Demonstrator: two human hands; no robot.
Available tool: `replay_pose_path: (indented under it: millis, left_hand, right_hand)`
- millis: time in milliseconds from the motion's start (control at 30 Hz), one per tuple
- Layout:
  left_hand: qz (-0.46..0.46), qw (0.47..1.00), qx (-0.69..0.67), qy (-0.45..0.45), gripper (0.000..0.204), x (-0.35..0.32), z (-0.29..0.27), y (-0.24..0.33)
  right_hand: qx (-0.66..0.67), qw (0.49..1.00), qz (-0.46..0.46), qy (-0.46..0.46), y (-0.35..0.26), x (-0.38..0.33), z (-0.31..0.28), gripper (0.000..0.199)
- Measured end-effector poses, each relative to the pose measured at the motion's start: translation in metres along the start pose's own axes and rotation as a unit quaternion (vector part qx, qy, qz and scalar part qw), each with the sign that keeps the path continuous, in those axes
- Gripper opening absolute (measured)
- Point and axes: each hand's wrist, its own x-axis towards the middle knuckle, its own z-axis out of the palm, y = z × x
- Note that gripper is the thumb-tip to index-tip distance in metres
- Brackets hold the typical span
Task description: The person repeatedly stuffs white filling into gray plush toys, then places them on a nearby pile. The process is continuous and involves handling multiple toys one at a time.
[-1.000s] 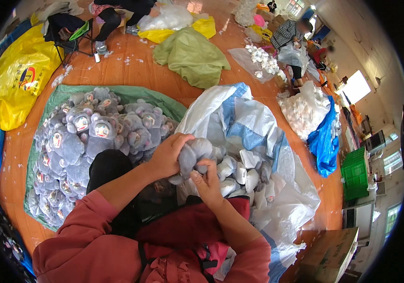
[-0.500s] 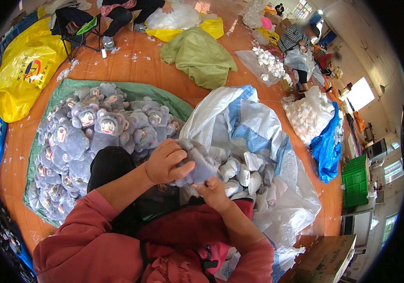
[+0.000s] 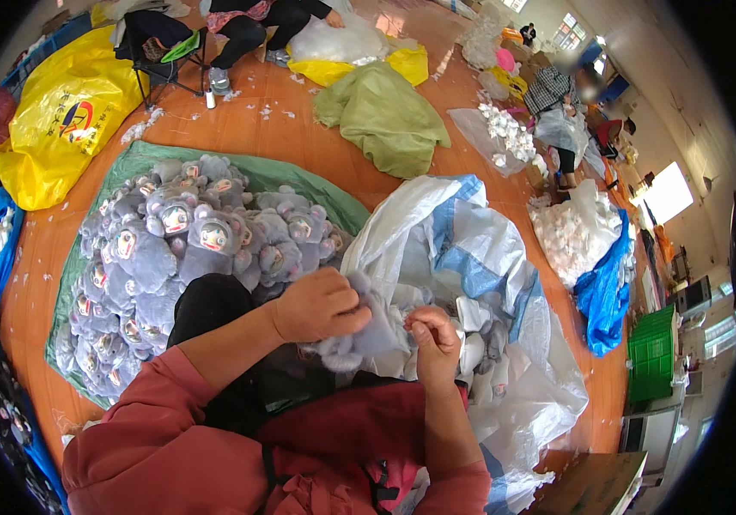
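My left hand (image 3: 321,305) is wrapped round a grey plush toy (image 3: 375,333), held over my lap; the hand covers part of it. To the right of the toy, my right hand (image 3: 435,339) is raised with thumb and fingertips pinched together. Whatever is in that pinch is too small to make out. Below and beyond the right hand, a white and blue woven sack (image 3: 480,227) lies spread out with white and grey pieces in it. On my left, many grey plush toys with doll faces (image 3: 213,236) are heaped on a green sheet (image 3: 316,184).
A yellow bag (image 3: 63,129) and a folding chair (image 3: 162,56) stand at the far left. An olive cloth (image 3: 381,116) lies ahead on the orange floor. To the right are a blue bag (image 3: 604,296), a green crate (image 3: 651,352) and a cardboard box (image 3: 596,485). Other people work farther off.
My right hand has drawn away from the plush toy, to the right, and its fingers now pinch in the air. The toy has turned in my left hand. The whole view has shifted slightly.
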Motion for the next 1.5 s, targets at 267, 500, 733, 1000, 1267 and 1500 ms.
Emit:
replay_pose_path:
  millis: [267, 500, 733, 1000, 1267, 1500]
  left_hand:
    - [-0.005, 1.000, 0.021, -0.010, 0.029, -0.003, 0.004, 0.007]
    - [0.020, 0.997, -0.019, -0.069, 0.029, -0.011, 0.009, 0.009]
    - [0.016, 0.997, -0.029, -0.076, 0.032, -0.011, 0.009, 0.012]
    - [0.002, 1.000, 0.006, -0.031, 0.042, -0.005, 0.004, 0.012]
    - [-0.005, 0.999, -0.025, -0.022, 0.042, -0.003, 0.003, 0.015]
    - [-0.040, 0.999, 0.000, -0.016, 0.048, -0.008, 0.005, 0.018]
  right_hand:
    - [-0.001, 0.980, 0.152, -0.127, 0.011, -0.004, -0.004, 0.013]
    - [-0.017, 0.924, 0.300, -0.235, 0.007, -0.005, -0.006, 0.016]
    - [-0.081, 0.927, 0.262, -0.255, 0.000, -0.016, -0.001, 0.014]
    - [0.180, 0.953, 0.239, -0.056, -0.015, -0.018, -0.002, 0.027]
    - [0.187, 0.971, 0.151, 0.017, -0.015, -0.014, -0.004, 0.030]
    - [-0.019, 0.995, 0.054, -0.088, -0.009, -0.017, -0.012, 0.024]
